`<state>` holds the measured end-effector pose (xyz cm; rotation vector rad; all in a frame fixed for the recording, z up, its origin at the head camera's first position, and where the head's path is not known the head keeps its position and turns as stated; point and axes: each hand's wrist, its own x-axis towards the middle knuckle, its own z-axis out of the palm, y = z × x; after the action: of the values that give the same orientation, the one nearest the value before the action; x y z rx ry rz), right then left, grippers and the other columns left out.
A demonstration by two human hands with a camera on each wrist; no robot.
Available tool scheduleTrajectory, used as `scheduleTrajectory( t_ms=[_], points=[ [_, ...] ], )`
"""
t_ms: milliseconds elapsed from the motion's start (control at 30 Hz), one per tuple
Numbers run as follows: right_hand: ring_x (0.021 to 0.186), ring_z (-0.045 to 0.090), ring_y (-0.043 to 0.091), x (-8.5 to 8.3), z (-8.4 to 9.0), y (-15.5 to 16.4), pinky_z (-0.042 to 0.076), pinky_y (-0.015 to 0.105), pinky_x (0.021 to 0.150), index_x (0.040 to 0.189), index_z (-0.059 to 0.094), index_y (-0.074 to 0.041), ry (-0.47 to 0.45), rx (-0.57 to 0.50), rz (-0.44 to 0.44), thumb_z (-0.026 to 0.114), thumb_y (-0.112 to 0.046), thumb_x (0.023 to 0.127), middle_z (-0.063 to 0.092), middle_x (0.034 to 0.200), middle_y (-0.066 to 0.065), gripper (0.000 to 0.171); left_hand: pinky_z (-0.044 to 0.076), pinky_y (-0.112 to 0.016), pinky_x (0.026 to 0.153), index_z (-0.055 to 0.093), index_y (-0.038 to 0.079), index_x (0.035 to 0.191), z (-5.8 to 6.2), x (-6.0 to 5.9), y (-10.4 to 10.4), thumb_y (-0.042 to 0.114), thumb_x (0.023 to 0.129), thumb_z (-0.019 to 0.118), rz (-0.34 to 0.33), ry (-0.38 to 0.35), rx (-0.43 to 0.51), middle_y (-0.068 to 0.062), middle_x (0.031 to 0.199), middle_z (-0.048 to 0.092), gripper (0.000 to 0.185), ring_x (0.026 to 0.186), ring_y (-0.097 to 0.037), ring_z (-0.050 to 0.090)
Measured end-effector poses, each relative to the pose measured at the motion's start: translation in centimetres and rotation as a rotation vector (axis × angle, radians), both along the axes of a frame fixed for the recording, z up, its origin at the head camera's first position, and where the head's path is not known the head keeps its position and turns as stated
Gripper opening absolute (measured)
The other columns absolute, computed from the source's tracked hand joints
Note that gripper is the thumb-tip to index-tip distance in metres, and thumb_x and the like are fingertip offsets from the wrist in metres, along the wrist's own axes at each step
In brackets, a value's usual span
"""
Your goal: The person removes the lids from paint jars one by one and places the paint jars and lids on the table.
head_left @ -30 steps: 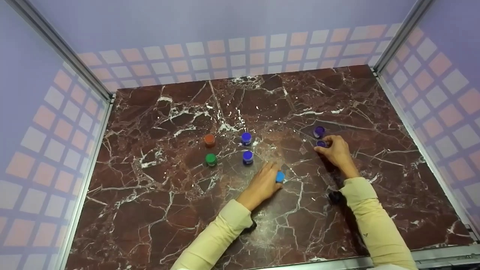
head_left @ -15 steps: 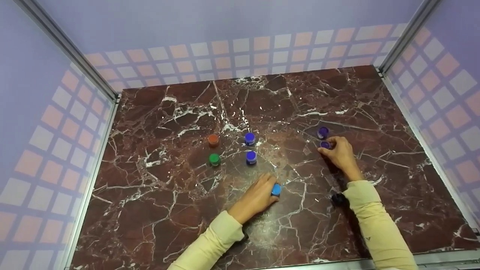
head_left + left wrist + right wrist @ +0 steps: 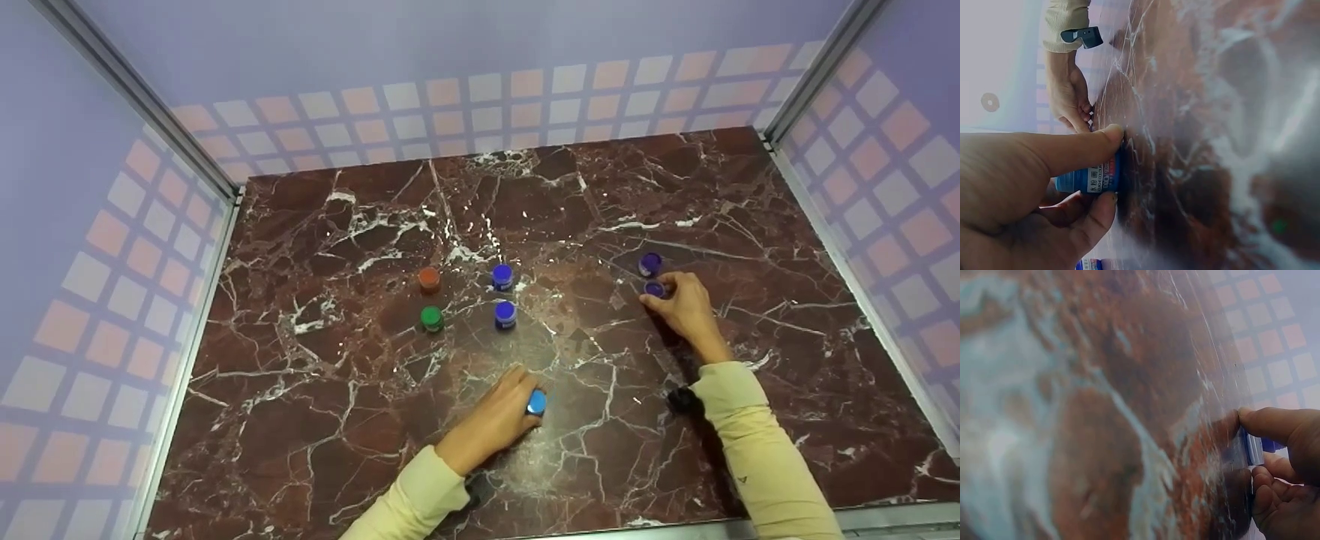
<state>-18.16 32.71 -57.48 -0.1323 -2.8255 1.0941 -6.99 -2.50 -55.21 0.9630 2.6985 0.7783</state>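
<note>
My left hand [image 3: 495, 412] grips a light blue paint jar [image 3: 536, 403] between thumb and fingers, low over the marble-patterned table. Printed label text on this jar shows in the left wrist view. Farther right, my right hand [image 3: 684, 304] pinches a low, round purple piece with a clear rim [image 3: 654, 289] at the table surface. Whether it is a lid or a jar I cannot tell. Just beyond it stands a dark purple paint jar [image 3: 650, 264]. In the right wrist view, fingers and thumb partly cover the clear-rimmed piece [image 3: 1254, 449].
Left of centre, an orange paint jar [image 3: 429, 280] stands behind a green one [image 3: 431, 319]. Two blue paint jars, one farther back [image 3: 502, 277] and one nearer [image 3: 505, 314], form a second column. Patterned panels [image 3: 480, 90] enclose the table's back and sides.
My left hand has drawn the light blue jar toward the front edge and slightly left, away from the nearer blue jar. The right hand keeps its pinch in about the same spot.
</note>
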Motion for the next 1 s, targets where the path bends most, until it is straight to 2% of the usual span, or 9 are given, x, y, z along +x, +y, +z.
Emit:
scheduleTrajectory(
  t_ms=[100,200,300,467,700,867,1000],
  points=[
    [0.096,0.056,0.044,0.0,0.2,-0.1,0.043,0.057,0.09,0.116,0.063,0.016,-0.006,-0.001,-0.001,0.082,-0.014,0.087,0.057,0.105,0.03,0.046,0.052,-0.036,0.097,0.062,0.007,0.11,0.0,0.5,-0.5,0.015,0.084,0.086,0.025,0.003,-0.003,-0.009,0.114,0.058,0.036,0.11,-0.025,0.058],
    [0.097,0.056,0.045,0.0,0.2,-0.1,0.043,0.057,0.091,0.117,0.063,0.016,-0.004,-0.006,-0.013,0.082,-0.014,0.087,0.057,0.106,0.031,0.047,0.05,-0.041,0.102,0.062,0.006,0.112,0.0,1.0,-0.9,0.013,0.085,0.085,0.048,-0.004,0.014,-0.015,0.122,0.058,0.036,0.122,-0.034,0.057],
    [0.099,0.056,0.046,0.2,0.0,-0.3,0.043,0.058,0.093,0.119,0.063,0.016,0.009,-0.013,-0.031,0.083,-0.013,0.086,0.058,0.108,0.032,0.049,0.05,-0.042,0.103,0.063,0.005,0.114,-0.2,1.3,-1.3,0.011,0.086,0.084,0.059,0.003,0.047,-0.015,0.123,0.058,0.036,0.125,-0.034,0.056],
    [0.1,0.058,0.046,0.6,0.2,-0.4,0.044,0.058,0.094,0.124,0.06,0.016,0.033,-0.027,-0.046,0.084,-0.017,0.086,0.061,0.11,0.033,0.056,0.053,-0.036,0.093,0.063,0.006,0.113,-0.4,1.8,-1.5,0.01,0.084,0.085,0.09,0.039,0.077,-0.007,0.111,0.057,0.037,0.106,-0.024,0.058],
    [0.099,0.06,0.046,1.9,1.8,-0.6,0.046,0.059,0.092,0.131,0.055,0.017,0.037,-0.048,-0.052,0.081,-0.021,0.09,0.062,0.111,0.034,0.062,0.054,-0.037,0.091,0.064,0.007,0.113,-0.5,2.0,-1.7,0.01,0.083,0.085,0.13,0.01,0.085,-0.006,0.11,0.059,0.036,0.105,-0.022,0.059],
    [0.103,0.059,0.045,2.9,3.4,-1.6,0.045,0.057,0.092,0.137,0.052,0.015,0.042,-0.077,-0.046,0.078,-0.023,0.094,0.059,0.119,0.033,0.063,0.052,-0.038,0.093,0.063,0.006,0.117,-0.6,1.7,-2.1,0.01,0.083,0.085,0.1,-0.001,0.098,-0.006,0.111,0.059,0.04,0.105,-0.023,0.058],
    [0.103,0.059,0.045,3.3,4.5,-2.9,0.047,0.055,0.091,0.136,0.053,0.013,0.08,-0.084,-0.02,0.078,-0.019,0.094,0.058,0.118,0.032,0.059,0.052,-0.039,0.096,0.063,0.005,0.12,-0.6,1.5,-2.4,0.008,0.084,0.085,0.091,-0.017,0.11,-0.007,0.113,0.06,0.043,0.108,-0.023,0.058]
  ],
)
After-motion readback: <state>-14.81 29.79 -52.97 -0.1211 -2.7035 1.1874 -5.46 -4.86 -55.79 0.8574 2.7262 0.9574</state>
